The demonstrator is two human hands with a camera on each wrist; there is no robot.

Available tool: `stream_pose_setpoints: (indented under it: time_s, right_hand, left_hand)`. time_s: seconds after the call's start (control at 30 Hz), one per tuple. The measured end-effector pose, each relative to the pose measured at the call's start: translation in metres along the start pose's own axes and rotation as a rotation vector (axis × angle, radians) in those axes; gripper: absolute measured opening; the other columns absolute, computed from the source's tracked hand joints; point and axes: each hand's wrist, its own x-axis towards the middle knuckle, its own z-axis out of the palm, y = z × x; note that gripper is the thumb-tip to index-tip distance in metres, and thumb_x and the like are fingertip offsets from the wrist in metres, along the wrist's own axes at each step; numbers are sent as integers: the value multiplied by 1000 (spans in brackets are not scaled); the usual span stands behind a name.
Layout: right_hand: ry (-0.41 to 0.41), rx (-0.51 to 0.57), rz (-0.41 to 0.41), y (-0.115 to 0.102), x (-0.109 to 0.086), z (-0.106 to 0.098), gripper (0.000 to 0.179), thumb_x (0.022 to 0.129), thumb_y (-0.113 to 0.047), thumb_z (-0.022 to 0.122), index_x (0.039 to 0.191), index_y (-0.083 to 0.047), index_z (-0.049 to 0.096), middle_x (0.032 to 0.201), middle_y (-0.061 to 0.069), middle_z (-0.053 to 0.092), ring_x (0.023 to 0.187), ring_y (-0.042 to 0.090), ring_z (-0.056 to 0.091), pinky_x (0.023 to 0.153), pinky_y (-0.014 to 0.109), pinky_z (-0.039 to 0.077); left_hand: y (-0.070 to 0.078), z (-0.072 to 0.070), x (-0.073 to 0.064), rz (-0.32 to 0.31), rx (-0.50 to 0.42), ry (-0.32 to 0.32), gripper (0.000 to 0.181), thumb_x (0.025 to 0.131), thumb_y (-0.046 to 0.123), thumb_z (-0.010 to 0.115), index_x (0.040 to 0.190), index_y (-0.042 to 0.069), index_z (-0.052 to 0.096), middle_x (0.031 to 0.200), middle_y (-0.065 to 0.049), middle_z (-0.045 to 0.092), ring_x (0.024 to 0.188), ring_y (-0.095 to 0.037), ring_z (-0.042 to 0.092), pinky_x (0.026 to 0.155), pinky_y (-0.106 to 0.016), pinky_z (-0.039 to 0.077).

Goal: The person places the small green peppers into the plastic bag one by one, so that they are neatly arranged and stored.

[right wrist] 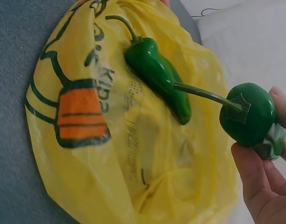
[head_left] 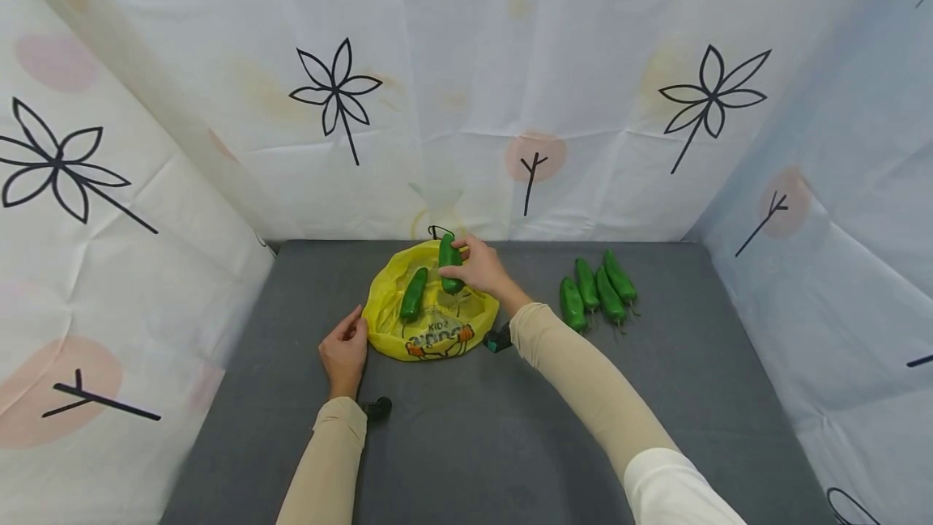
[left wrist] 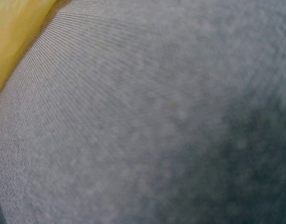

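The right hand (head_left: 483, 270) pinches a long, glossy green pepper (head_left: 448, 255) whose slick skin could make it slip, while the left hand (head_left: 344, 353) pinches a crinkled yellow plastic bag's (head_left: 382, 298) edge.

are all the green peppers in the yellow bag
No, four green peppers lie on the gray table to the right of the yellow bag in the head view.

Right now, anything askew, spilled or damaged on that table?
Nothing stands out. Four green peppers lie grouped on the grey table, no spill visible. The yellow plastic bag is wrinkled, normal for thin film, with no clear tear. The held green pepper in the right hand looks intact where visible.
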Motion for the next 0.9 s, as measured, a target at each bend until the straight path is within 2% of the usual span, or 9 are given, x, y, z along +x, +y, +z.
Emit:
stream_pose_setpoints:
  time_s: [0.3, 0.5, 0.9]
  right_hand:
    - [-21, 3, 6, 6, 4, 23, 60, 92, -31, 77, 143, -10, 54, 140, 17, 59, 120, 32, 61, 90, 44, 55]
    - [-16, 32, 39, 9, 5, 34, 57, 92, -26, 77, 141, -9, 54, 133, 18, 60, 111, 32, 64, 84, 41, 57]
    - [-14, 71, 93, 11, 11, 51, 57, 93, -24, 76, 142, -6, 53, 129, 20, 64, 106, 33, 68, 82, 38, 59]
  left_hand:
    - [0, -1, 0, 6, -23, -8, 25, 94, 23, 70, 116, 16, 80, 97, -11, 80, 70, 15, 59, 67, -4, 43]
    - [0, -1, -1, 25, -32, 0, 26, 94, 21, 70, 116, 13, 80, 95, -13, 80, 69, 15, 58, 66, -4, 43]
    - [5, 0, -1, 1, -33, -2, 24, 95, 20, 68, 116, 18, 80, 94, -15, 80, 68, 12, 57, 66, -6, 42]
